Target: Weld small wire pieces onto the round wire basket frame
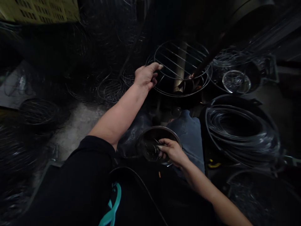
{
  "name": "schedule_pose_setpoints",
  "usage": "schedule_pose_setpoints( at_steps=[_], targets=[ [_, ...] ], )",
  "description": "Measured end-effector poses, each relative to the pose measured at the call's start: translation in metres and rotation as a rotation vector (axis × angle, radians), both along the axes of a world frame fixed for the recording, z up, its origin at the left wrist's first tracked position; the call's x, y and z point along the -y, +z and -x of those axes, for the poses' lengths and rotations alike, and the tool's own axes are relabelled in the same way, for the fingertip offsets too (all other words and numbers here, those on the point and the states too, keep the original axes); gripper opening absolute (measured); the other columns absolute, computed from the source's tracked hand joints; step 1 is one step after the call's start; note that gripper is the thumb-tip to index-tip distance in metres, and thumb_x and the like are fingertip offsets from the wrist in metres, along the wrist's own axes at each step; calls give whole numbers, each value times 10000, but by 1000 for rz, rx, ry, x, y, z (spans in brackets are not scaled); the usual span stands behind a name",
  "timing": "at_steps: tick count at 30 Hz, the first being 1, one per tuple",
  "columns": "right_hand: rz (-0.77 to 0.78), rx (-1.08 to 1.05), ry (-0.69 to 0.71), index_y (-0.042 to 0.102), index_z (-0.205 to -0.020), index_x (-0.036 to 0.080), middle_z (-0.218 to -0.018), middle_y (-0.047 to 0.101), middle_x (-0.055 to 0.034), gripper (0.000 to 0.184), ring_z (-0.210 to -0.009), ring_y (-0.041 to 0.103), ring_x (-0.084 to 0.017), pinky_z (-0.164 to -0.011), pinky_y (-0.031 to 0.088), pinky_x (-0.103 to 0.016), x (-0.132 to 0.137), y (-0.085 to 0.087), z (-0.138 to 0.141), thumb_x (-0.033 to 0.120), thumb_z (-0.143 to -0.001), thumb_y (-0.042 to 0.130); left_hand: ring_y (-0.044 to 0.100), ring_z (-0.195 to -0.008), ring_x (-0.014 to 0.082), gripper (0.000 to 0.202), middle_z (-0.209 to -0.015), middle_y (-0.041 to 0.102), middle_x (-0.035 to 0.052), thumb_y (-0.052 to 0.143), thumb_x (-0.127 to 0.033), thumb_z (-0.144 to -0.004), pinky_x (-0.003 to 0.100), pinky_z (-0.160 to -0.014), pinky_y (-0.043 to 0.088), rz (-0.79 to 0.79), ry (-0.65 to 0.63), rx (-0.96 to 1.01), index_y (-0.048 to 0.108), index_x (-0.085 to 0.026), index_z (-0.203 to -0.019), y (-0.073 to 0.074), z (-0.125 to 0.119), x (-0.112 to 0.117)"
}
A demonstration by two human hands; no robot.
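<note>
Hands work well apart. Left hand (pixel 145 77) reaches forward and clamps on the near-left rim of 1 round wire rack (pixel 182 67), fingers curled around the wire. Right hand (pixel 172 152) sits inside 1 metal bowl (pixel 147 146) on the lap, fingers bent; whether it is pinching anything cannot be told in the dark. 1 pile of wire rings (pixel 242 131) lies right of the bowl. 1 yellow crate (pixel 39 11) stands far left.

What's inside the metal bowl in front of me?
The right hand reaches into the metal bowl, among small shiny wire bits on its bottom. Whatever lies under the hand is covered.
</note>
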State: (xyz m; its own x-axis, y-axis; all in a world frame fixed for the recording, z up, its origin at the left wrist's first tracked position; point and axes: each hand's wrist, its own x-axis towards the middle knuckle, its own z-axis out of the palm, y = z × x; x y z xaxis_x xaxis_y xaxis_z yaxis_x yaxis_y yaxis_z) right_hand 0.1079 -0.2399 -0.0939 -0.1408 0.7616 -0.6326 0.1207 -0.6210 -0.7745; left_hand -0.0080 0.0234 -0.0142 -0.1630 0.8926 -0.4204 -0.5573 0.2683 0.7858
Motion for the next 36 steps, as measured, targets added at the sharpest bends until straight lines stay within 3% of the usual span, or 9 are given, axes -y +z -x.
schedule_pose_setpoints(
  at_steps=[3,8,17,23,30,36],
  targets=[
    [110,-204,-191,661,-778,153,-558,640,6,268,-455,575,-122,-404,399,-199,5,6,-3,297,-568,747,547,-651,109,334,-612,561,-26,821,-103,-533,200,-526,322,-13,-73,-2,544,-184,-702,3,3,18],
    [156,-248,-255,686,-742,138,-516,648,-19,282,-427,579,-115,-392,409,-179,11,14,-6,296,-531,787,492,-578,68,352,-591,540,-47,825,-121,-542,181,-498,295,-9,-52,21,522,-178,-713,5,1,34],
    [-57,-140,-385,707,-793,130,-460,612,2,375,-396,530,-106,-381,392,-183,3,30,-32,346,-524,854,473,-535,61,372,-564,524,-65,787,-128,-521,181,-457,280,-86,-26,19,465,-195,-693,10,-9,46],
    [-218,-81,-381,657,-795,153,-447,609,6,334,-392,541,-121,-383,389,-189,-26,40,-39,340,-578,828,462,-530,58,358,-587,536,-66,745,-134,-505,186,-454,294,-104,-14,29,460,-201,-711,11,-13,50],
    [-255,-79,-380,530,-673,188,-471,519,74,284,-405,459,-63,-400,336,-159,-38,40,-43,306,-645,786,482,-546,54,357,-618,538,-64,768,-171,-476,177,-448,301,-128,-18,41,484,-191,-691,14,-17,51],
    [-278,-80,-383,579,-786,193,-541,567,58,363,-433,478,-86,-411,381,-193,-46,47,-43,388,-602,823,495,-550,49,350,-625,538,-66,779,-178,-484,170,-450,311,-134,-2,33,496,-184,-690,13,-19,51]
  ],
)
